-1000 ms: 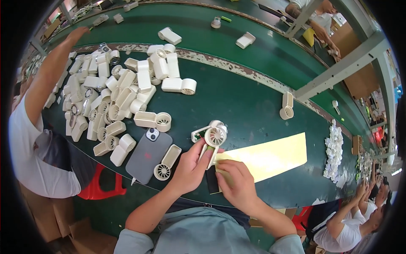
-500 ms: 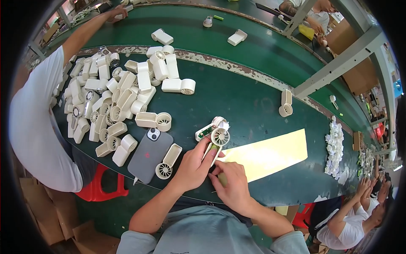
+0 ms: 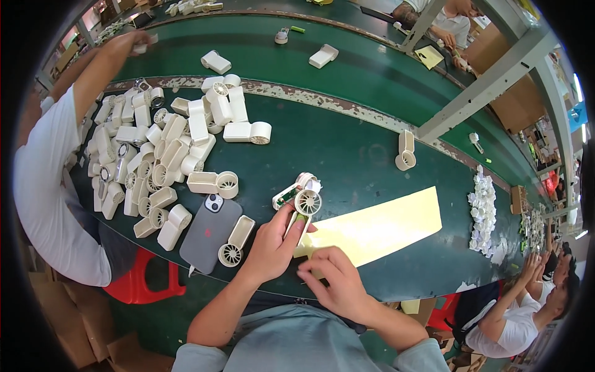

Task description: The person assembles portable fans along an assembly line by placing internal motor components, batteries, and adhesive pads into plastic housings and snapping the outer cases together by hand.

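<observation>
Left grip (image 3: 270, 249) closed around a cream fan housing (image 3: 308, 203). Right grip (image 3: 338, 282) curled near yellow sheet (image 3: 381, 226); contents cannot be determined.

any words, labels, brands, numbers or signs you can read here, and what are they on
No text can be read.
Phone: a small red mark on its back, too small to make out.
Yellow sheet: no legible print.
Held casing: none legible.

From the left hand (image 3: 269, 249), a pile of casings (image 3: 176, 154) lies on the table (image 3: 347, 167) at ten o'clock, a phone (image 3: 212, 237) at nine. A sheet (image 3: 381, 226) lies at three, a lone casing (image 3: 406, 143) at two.
</observation>
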`<control>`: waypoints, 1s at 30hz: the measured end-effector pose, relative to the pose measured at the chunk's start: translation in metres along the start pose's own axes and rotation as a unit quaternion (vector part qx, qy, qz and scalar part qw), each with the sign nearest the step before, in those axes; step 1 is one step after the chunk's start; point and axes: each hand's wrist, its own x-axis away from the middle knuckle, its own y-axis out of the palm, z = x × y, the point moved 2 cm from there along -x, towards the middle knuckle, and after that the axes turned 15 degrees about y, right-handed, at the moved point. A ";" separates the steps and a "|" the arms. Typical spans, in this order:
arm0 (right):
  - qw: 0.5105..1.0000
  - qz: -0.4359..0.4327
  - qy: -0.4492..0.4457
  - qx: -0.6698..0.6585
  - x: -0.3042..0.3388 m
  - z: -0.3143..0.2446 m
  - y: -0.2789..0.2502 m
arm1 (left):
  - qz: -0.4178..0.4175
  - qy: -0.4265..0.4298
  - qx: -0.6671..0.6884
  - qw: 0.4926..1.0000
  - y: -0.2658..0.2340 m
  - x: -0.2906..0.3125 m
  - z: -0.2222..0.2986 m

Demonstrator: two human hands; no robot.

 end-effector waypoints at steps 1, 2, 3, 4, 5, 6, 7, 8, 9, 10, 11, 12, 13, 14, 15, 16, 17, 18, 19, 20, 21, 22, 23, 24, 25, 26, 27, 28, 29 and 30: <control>0.998 -0.043 -0.007 -0.040 0.003 -0.006 -0.008 | 0.003 0.000 0.000 1.000 -0.001 0.000 -0.001; 0.999 -0.021 -0.018 -0.045 0.001 -0.010 -0.022 | 0.002 0.003 0.000 1.000 -0.001 0.001 -0.001; 0.999 0.008 -0.002 -0.035 -0.003 -0.009 -0.038 | -0.002 0.006 0.002 1.000 0.001 0.002 -0.001; 0.996 0.008 0.077 -0.042 -0.006 0.000 -0.050 | -0.016 -0.003 -0.003 1.000 -0.001 0.002 -0.002; 0.994 0.000 0.107 0.037 -0.013 0.008 -0.060 | -0.013 -0.009 -0.002 1.000 -0.002 0.005 -0.003; 0.990 -0.015 0.117 0.078 -0.017 0.020 -0.064 | -0.013 -0.010 0.000 1.000 -0.002 0.005 -0.002; 0.984 -0.028 0.127 0.119 -0.020 0.035 -0.063 | -0.008 -0.007 0.025 1.000 -0.002 0.005 -0.003; 0.984 -0.034 0.116 0.131 -0.020 0.049 -0.059 | -0.012 -0.003 0.027 1.000 0.000 0.004 -0.003; 0.984 -0.035 0.115 0.131 -0.019 0.047 -0.057 | -0.005 0.018 0.014 1.000 -0.001 0.006 -0.002; 0.979 0.008 0.059 0.193 -0.018 0.041 -0.055 | 0.003 0.039 0.000 0.999 -0.001 0.007 0.000; 0.966 0.050 0.001 0.252 -0.017 0.037 -0.053 | 0.005 0.053 0.006 0.999 0.001 0.005 0.005; 0.967 0.048 0.000 0.251 -0.013 0.038 -0.052 | -0.001 0.015 0.057 0.998 0.002 0.004 0.016; 0.970 0.061 0.022 0.235 -0.008 0.039 -0.052 | -0.007 -0.022 0.108 0.994 0.005 0.003 0.025; 0.972 0.074 0.045 0.220 -0.005 0.041 -0.053 | -0.003 -0.021 0.126 0.992 0.009 0.004 0.022; 0.977 0.061 0.048 0.199 -0.004 0.038 -0.057 | -0.005 -0.024 0.118 0.993 0.013 0.004 0.024; 0.977 0.061 0.049 0.199 -0.005 0.039 -0.059 | -0.008 -0.028 0.112 0.993 0.016 0.003 0.025; 0.981 0.026 0.044 0.185 -0.007 0.039 -0.060 | -0.014 -0.028 0.101 0.994 0.017 0.003 0.023; 0.984 -0.008 0.042 0.170 -0.008 0.041 -0.061 | -0.019 -0.030 0.103 0.994 0.018 0.002 0.022; 0.985 -0.023 0.043 0.166 -0.012 0.040 -0.061 | -0.037 -0.056 0.120 0.991 0.020 0.003 0.020; 0.985 -0.021 0.048 0.166 -0.012 0.041 -0.064 | -0.055 -0.081 0.135 0.986 0.022 0.003 0.018; 0.983 -0.035 0.027 0.179 -0.015 0.041 -0.063 | -0.063 -0.088 0.144 0.984 0.026 0.005 0.015; 0.980 -0.049 0.006 0.192 -0.016 0.040 -0.061 | -0.070 -0.066 0.142 0.985 0.029 0.006 0.009; 0.980 -0.050 0.004 0.190 -0.016 0.042 -0.061 | -0.076 -0.045 0.140 0.986 0.032 0.008 0.003; 0.984 -0.056 0.003 0.172 -0.015 0.046 -0.061 | -0.100 -0.050 0.151 0.982 0.032 0.009 -0.003; 0.986 -0.063 0.001 0.153 -0.014 0.049 -0.063 | -0.097 -0.050 0.150 0.983 0.031 0.009 -0.007; 0.989 -0.062 0.017 0.131 -0.014 0.051 -0.067 | -0.105 -0.045 0.163 0.980 0.030 0.009 -0.009; 0.992 -0.061 0.032 0.109 -0.013 0.054 -0.071 | -0.113 -0.041 0.176 0.977 0.029 0.010 -0.011; 0.991 -0.042 0.040 0.117 -0.013 0.050 -0.077 | -0.137 -0.053 0.173 0.974 0.026 0.010 -0.009; 0.995 -0.020 0.042 0.084 -0.010 0.052 -0.083 | -0.132 -0.054 0.172 0.975 0.026 0.010 -0.010; 0.998 0.006 0.045 0.053 -0.009 0.051 -0.088 | -0.136 -0.042 0.183 0.973 0.028 0.009 -0.011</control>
